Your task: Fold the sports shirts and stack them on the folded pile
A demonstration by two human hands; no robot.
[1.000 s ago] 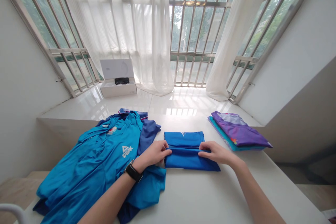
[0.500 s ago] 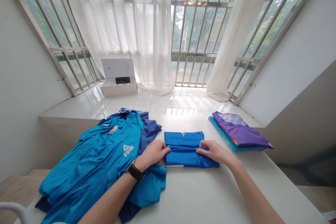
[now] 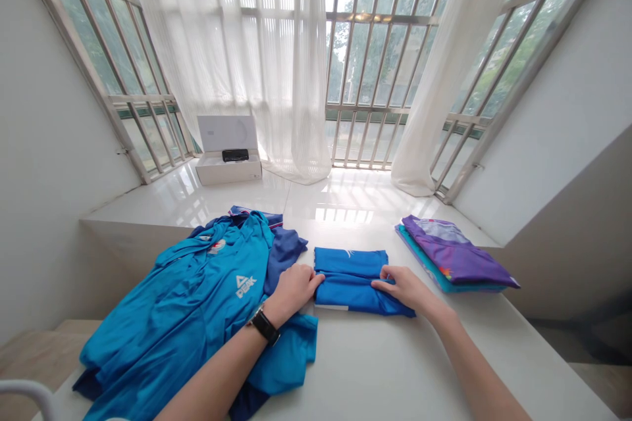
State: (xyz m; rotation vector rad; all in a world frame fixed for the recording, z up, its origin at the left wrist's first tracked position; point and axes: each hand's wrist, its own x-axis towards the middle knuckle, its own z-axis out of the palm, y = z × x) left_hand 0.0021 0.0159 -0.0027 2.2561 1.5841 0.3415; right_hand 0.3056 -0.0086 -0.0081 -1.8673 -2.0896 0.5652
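A blue shirt (image 3: 351,262), folded into a compact rectangle, lies on the white table (image 3: 365,362) with a crosswise fold along its middle. My left hand (image 3: 296,288), with a dark watch on the wrist, pinches the left end of that fold between thumb and fingers. At the right end, my right hand (image 3: 401,286) grips the cloth in the same way. Close by my left forearm spreads a loose pile of teal shirts (image 3: 197,316) with a white PEAK logo, dark blue cloth showing beneath. Beyond my right hand sits a folded stack topped by a purple shirt (image 3: 467,256).
On the white sill at the back left stands an opened white box (image 3: 230,173) holding a black object (image 3: 236,155). Sheer curtains (image 3: 291,79) hang before the barred window (image 3: 375,59). A white curved rail (image 3: 29,389) shows at the lower left.
The whole view has shifted slightly, moving things a little right and down in the picture. Both hands keep their hold on the blue shirt, which looks nearly the same.
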